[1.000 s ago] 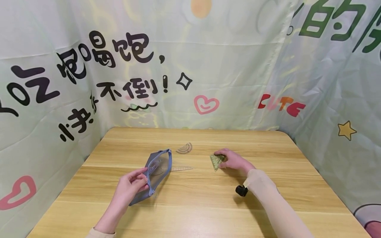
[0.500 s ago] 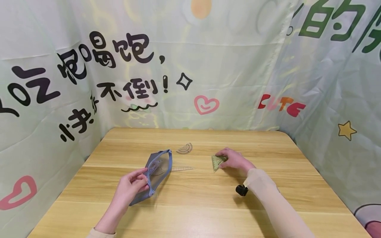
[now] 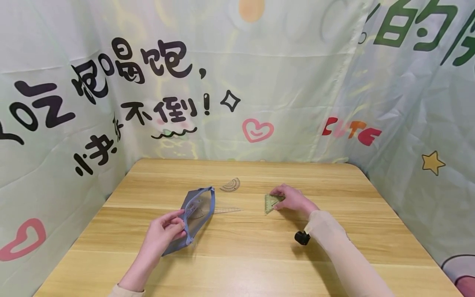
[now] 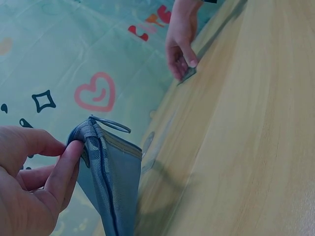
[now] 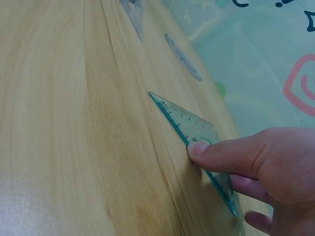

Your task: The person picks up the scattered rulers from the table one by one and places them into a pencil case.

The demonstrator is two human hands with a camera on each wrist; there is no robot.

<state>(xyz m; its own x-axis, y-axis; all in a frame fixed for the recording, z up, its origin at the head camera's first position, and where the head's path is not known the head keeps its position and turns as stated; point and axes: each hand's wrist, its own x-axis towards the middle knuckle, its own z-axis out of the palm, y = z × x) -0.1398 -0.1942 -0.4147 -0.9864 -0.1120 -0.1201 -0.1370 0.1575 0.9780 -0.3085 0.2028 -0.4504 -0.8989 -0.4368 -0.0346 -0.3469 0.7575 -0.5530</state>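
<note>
Left hand (image 3: 163,234) pinches a blue pouch (image 3: 193,216) in its grip; right hand (image 3: 293,199) grips a green triangle (image 3: 271,202) on the tabletop (image 3: 245,255).

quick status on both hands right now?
Left hand: pinching the edge of the blue pouch.
Right hand: gripping the green set square on the table.

Pale green printed cloth (image 3: 282,74) hung as backdrop on three sides, creased and softly lit; marked with black Chinese characters (image 3: 133,62), a pink heart (image 3: 257,130), red "CUTE" lettering (image 3: 350,130) and a yellow star (image 3: 432,162). Below it, a light wooden table (image 3: 241,255) with rounded far corners, grain running crosswise, faint glare on the surface
</note>
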